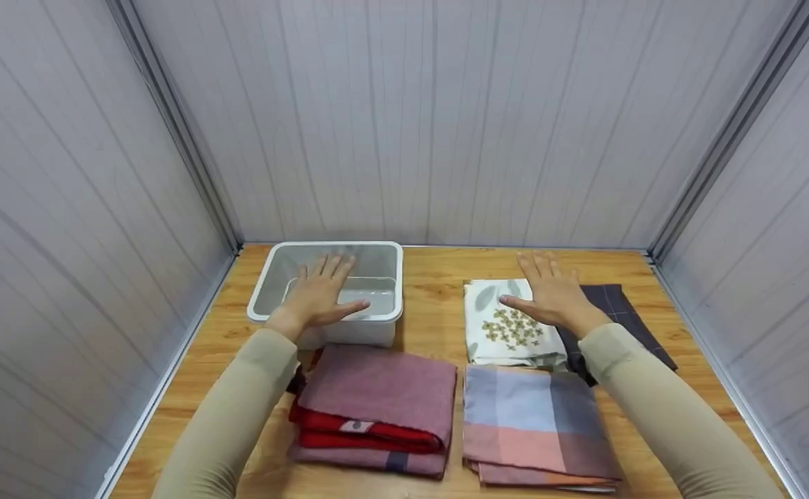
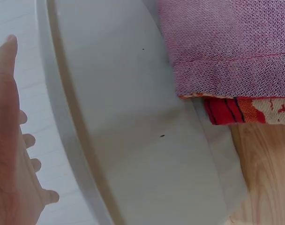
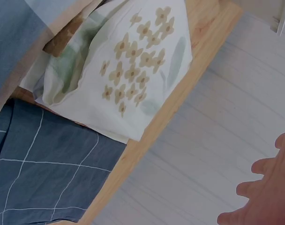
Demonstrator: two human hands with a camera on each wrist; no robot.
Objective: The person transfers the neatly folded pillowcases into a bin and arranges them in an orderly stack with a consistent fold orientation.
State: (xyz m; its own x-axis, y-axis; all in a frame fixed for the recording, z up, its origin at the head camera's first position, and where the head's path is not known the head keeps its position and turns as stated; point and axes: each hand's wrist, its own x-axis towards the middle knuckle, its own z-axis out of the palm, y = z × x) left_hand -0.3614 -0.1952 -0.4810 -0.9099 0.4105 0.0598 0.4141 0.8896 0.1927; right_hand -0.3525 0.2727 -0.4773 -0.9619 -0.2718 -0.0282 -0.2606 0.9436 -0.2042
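Observation:
Above the white plastic bin [image 1: 349, 334] at the back left, my left hand [image 1: 321, 296] is spread with its fingers straight and holds nothing. My right hand [image 1: 550, 298], also spread and holding nothing, hovers over a folded white cloth with a flower print [image 1: 487, 346]. A dark cloth with thin white check lines [image 1: 619, 312] lies beside it, partly hidden by my right arm. In front of the bin is a folded stack of mauve cloth [image 1: 383, 384] and red cloth [image 1: 335, 441]. To its right lies a folded blue and coral checked cloth [image 1: 515, 409].
Everything stands on a wood-grain table [image 1: 439, 270]. Pale panel walls [image 1: 404, 125] enclose it at the back, left and right. The bin's inside shows a bare floor in the head view.

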